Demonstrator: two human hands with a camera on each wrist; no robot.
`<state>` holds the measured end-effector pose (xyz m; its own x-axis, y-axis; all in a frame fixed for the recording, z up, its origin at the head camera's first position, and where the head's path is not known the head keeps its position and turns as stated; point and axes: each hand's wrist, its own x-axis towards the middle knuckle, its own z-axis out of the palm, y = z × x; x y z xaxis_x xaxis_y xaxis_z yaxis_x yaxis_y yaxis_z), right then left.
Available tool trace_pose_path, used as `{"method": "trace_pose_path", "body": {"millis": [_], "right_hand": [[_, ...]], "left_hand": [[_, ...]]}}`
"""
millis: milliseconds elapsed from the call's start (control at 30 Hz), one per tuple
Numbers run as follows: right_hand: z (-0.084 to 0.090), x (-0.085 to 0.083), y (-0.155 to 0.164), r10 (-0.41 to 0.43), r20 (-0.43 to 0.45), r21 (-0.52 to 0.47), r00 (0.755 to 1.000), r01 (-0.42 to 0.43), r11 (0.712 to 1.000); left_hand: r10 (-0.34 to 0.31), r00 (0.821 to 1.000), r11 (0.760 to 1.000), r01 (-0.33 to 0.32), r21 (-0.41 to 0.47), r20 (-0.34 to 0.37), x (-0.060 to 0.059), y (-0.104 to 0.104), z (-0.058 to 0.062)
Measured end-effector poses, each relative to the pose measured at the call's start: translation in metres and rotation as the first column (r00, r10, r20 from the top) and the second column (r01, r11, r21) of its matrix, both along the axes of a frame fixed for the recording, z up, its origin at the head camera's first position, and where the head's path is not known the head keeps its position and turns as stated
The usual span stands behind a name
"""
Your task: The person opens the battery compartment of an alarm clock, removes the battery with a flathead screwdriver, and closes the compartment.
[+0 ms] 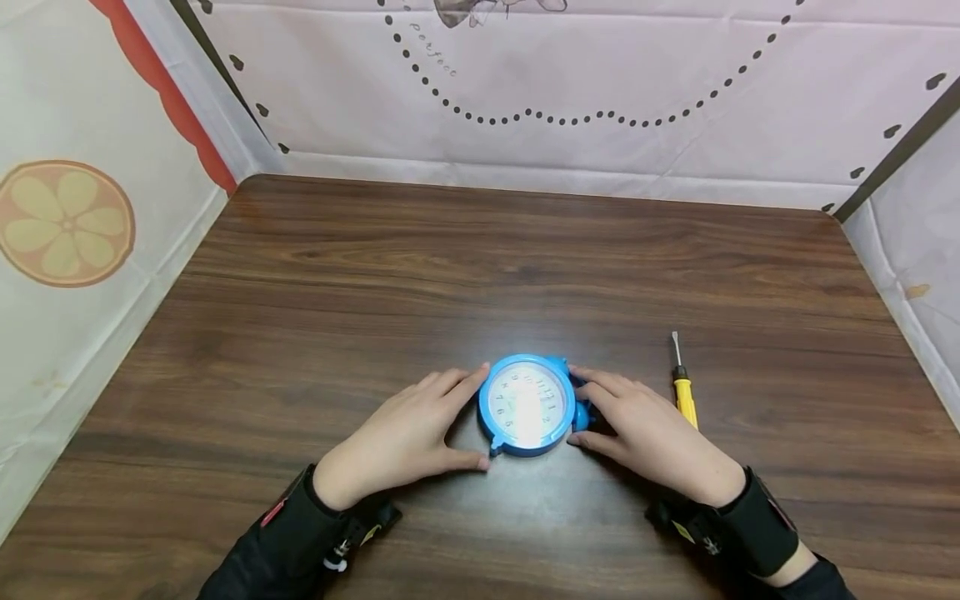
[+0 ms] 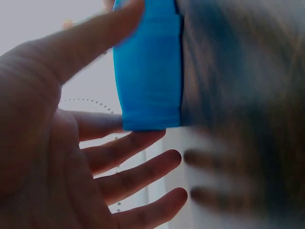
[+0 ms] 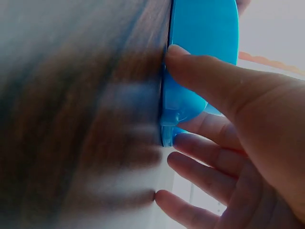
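A round blue clock (image 1: 522,406) with a white, glare-lit dial lies face up on the brown table (image 1: 420,250). Small blue knobs stick out from its rim. My left hand (image 1: 408,437) spans its left side, index fingertip right at the upper rim and thumb tip by the lower knob; its fingers are fairly straight. From the right, my right hand (image 1: 648,429) holds the clock's edge, thumb low and fingers around the side knob. In the right wrist view the thumb (image 3: 200,71) lies against the blue side wall (image 3: 205,28). The left wrist view shows the blue side (image 2: 147,76) beyond the thumb.
Right of the right hand lies a screwdriver (image 1: 684,396) with a yellow handle, its lower end hidden by the hand. A white sheet with dots (image 1: 555,150) hangs along the table's far edge. More sheeting with an orange-slice print (image 1: 67,223) hangs at left.
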<state>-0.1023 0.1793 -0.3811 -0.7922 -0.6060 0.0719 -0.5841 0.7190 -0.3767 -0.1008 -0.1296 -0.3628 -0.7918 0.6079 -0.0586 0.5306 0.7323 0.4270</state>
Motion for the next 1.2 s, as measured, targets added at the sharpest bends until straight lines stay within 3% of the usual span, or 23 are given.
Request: {"method": "trace_pose_path", "body": {"millis": [167, 367, 600, 700, 900, 1067, 1200], "right_hand": [[0.001, 0.002, 0.001, -0.006, 0.044, -0.011, 0.999, 0.007, 1.0], [0.005, 0.003, 0.004, -0.014, 0.121, -0.065, 0.993, 0.022, 0.998], [0.018, 0.007, 0.006, -0.018, 0.187, -0.187, 0.982, 0.054, 0.981], [0.021, 0.008, 0.006, -0.02, 0.173, -0.247, 0.985, 0.063, 0.967], [0.018, 0.005, 0.003, -0.068, 0.119, -0.363, 0.991, 0.107, 0.926], [0.014, 0.002, 0.001, -0.158, 0.077, -0.423, 0.985, 0.175, 0.889], [0.012, 0.002, 0.0, -0.267, 0.083, -0.439, 0.96, 0.276, 0.855]], "left_hand": [[0.026, 1.0, 0.999, -0.026, 0.03, -0.005, 0.001, 0.001, 0.0], [0.024, 0.994, 0.991, -0.038, 0.129, 0.108, -0.002, -0.004, 0.004], [0.069, 0.965, 0.935, -0.151, 0.32, 0.254, -0.005, -0.008, 0.008], [0.098, 0.953, 0.916, -0.199, 0.349, 0.286, -0.005, -0.006, 0.008], [0.152, 0.933, 0.903, -0.265, 0.337, 0.327, -0.006, 0.001, 0.005], [0.167, 0.915, 0.897, -0.296, 0.329, 0.367, -0.005, 0.006, 0.008], [0.158, 0.911, 0.896, -0.294, 0.332, 0.382, -0.004, 0.008, 0.007]]}}
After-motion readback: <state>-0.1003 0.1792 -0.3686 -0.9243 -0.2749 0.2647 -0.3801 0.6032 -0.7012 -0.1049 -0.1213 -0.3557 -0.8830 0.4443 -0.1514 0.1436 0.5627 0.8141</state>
